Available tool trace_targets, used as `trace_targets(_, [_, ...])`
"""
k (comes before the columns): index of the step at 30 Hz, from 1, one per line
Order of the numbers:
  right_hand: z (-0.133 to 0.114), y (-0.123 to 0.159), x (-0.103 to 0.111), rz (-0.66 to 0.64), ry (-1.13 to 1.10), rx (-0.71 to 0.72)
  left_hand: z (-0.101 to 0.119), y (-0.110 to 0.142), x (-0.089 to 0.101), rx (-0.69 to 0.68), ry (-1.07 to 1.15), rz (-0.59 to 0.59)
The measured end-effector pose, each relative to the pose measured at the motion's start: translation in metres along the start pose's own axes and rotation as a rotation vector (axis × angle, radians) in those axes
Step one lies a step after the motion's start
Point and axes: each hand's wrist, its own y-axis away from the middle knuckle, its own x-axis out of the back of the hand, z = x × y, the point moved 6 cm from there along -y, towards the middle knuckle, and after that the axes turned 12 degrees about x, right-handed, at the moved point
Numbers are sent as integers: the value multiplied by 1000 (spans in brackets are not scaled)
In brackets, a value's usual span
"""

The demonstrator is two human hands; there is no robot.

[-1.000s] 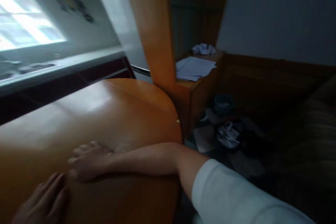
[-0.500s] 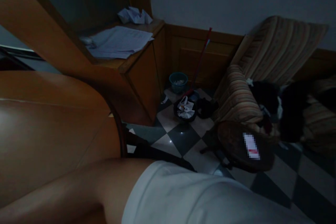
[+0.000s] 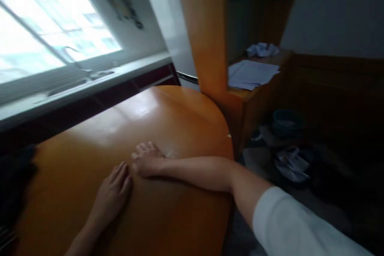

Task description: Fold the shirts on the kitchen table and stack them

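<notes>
Tbl [image 3: 177, 212] under L hand [image 3: 113, 192], R hand [image 3: 147, 161].

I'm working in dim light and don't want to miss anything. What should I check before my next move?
1. Left hand on the tabletop: ok, back of the hand up, fingers extended.
2. Right hand on the tabletop: ok, fingers spread.
3. Nothing under either palm: cannot tell, the palms are hidden.
4. Stacked papers away from the hands: ok, they lie on the wooden cabinet.
5. Dark object at the table's left identified: cannot tell, too dark and blurred.
6. Floor beside the cabinet free of clutter: not ok, a blue-green basket and a white bundle are there.
</notes>
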Motion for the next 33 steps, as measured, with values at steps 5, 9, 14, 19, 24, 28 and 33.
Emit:
trace_targets(5, [-20, -17, -21, 8, 160, 84, 39, 3, 15, 119, 6, -83])
trace_targets(9, [-15, -13, -30, -51, 191, 108, 46, 18, 21, 109, 58, -75])
trace_targets(14, [-15, -13, -38, -97, 218, 118, 46, 27, 24, 106, 156, -44])
trace_targets(19, [-7, -13, -45, -111, 236, 124, 47, 28, 27, 105, 227, -3])
trace_targets(24, [0, -12, -46, -91, 244, 162, 48, 32, 27, 92, 259, 9])
trace_targets(28, [4, -13, -47, -95, 237, 190, 48, 33, 28, 81, 273, 14])
trace_targets(33, [1, -9, -45, -125, 218, 204, 48, 32, 31, 87, 263, 16])
